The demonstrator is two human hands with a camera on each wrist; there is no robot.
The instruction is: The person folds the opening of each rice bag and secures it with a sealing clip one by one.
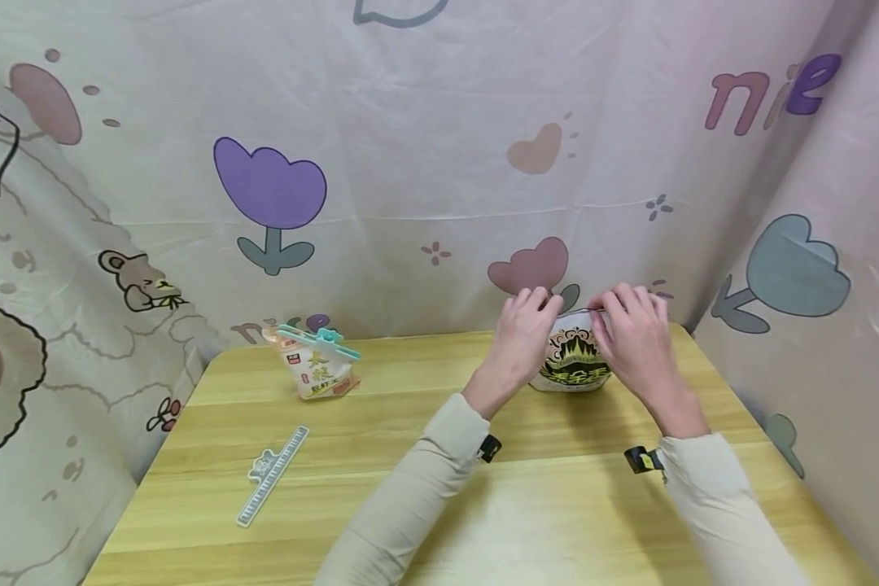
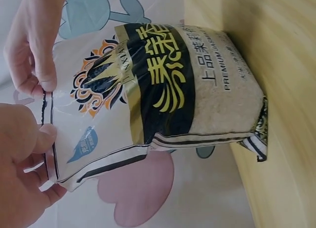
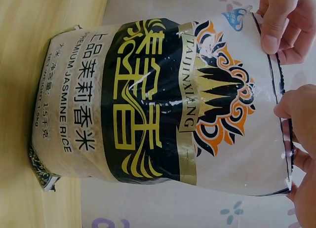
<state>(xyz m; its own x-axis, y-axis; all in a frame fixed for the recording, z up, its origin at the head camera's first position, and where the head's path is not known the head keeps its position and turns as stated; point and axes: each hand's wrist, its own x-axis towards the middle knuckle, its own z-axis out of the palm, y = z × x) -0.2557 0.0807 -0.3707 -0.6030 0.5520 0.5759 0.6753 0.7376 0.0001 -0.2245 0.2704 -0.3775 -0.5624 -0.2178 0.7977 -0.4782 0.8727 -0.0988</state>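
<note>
A white bag of jasmine rice (image 1: pixel 575 358) with a black and gold band stands upright near the back of the table. My left hand (image 1: pixel 522 338) pinches its top edge at the left corner, thumb in front and fingers behind. Farther along the same edge, my right hand (image 1: pixel 633 338) pinches the right part of the top. Both wrist views show the edge stretched between the two hands, with the bag (image 3: pixel 148 104) bulging with grains in its lower half. Its base rests on the wood.
At the back left stands a smaller food bag (image 1: pixel 318 370) closed by a teal sealing clip (image 1: pixel 321 340). A clear, ruler-like sealing clip (image 1: pixel 273 476) lies on the wooden table (image 1: pixel 381 456) at the left front. A printed curtain (image 1: pixel 410 163) hangs behind and at both sides.
</note>
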